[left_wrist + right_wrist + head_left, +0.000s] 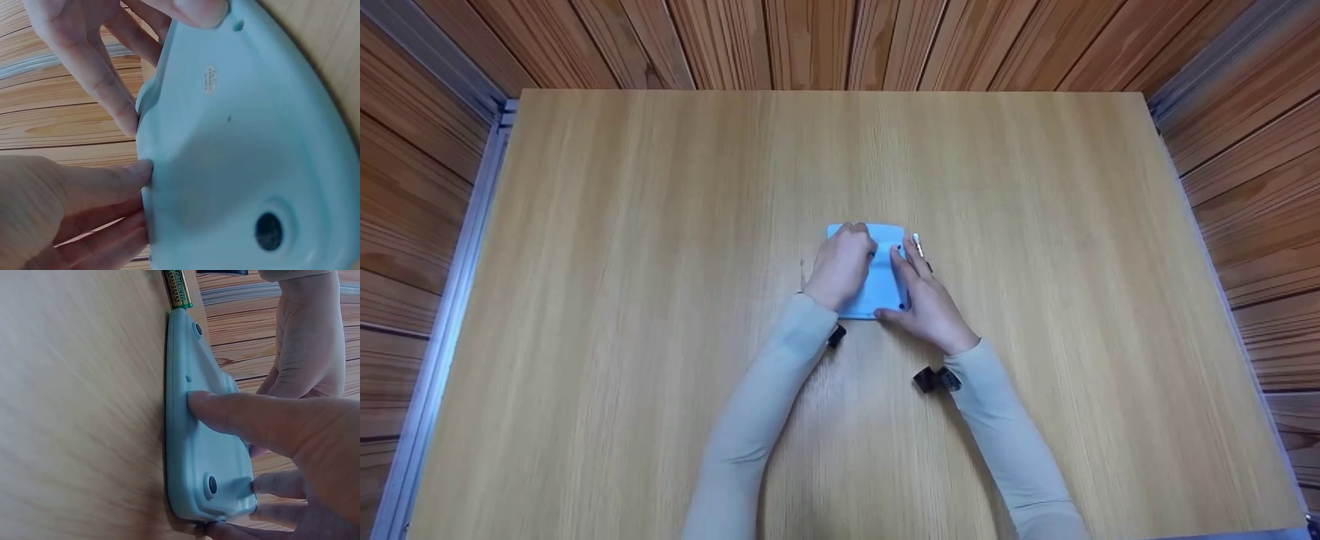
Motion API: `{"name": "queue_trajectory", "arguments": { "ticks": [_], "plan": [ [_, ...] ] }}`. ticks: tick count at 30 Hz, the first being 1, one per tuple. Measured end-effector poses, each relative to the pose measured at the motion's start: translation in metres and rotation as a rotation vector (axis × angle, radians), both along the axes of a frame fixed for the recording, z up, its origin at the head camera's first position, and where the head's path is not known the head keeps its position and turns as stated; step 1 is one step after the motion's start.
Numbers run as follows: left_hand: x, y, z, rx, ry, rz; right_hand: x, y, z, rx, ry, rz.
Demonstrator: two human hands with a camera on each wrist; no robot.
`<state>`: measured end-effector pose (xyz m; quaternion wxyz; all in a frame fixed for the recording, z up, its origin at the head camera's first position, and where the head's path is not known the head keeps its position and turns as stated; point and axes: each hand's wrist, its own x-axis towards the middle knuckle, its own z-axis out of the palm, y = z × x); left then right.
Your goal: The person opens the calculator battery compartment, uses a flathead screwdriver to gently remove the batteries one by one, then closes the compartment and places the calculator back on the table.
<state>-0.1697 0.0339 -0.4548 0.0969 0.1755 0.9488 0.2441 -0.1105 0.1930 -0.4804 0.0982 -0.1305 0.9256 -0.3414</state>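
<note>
A light blue plastic device (883,281) lies on the table with its underside up, showing dark round feet and a small oval sticker in the left wrist view. My left hand (841,262) curls over its far left part; up close, the thumb and fingers of that hand (62,208) pinch the device's edge. My right hand (930,304) holds the right side, its thumb low and its fingers further up. In the right wrist view, the right thumb presses on the device (222,455) between two feet. Its face is hidden.
A green and gold battery (178,289) lies just beyond the device's right side. Small black cameras (937,379) sit at both wrists. The wooden table (622,262) is bordered by plank walls (810,45) and metal rails (457,300).
</note>
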Motion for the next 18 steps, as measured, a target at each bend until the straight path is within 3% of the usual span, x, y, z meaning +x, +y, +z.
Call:
{"name": "queue_trajectory", "arguments": {
  "ticks": [7,13,18],
  "plan": [
    [0.0029,0.0008,0.0020,-0.045,-0.011,-0.005,-0.0001,-0.0004,0.0009,0.006,0.003,0.001],
    [0.0067,-0.0035,0.0013,0.023,-0.049,0.071,-0.0002,-0.0005,0.0000,0.006,-0.003,-0.006],
    [0.0090,-0.0068,-0.0015,0.035,-0.041,0.055,0.0001,-0.0004,-0.0015,0.006,-0.009,-0.007]
  ]
}}
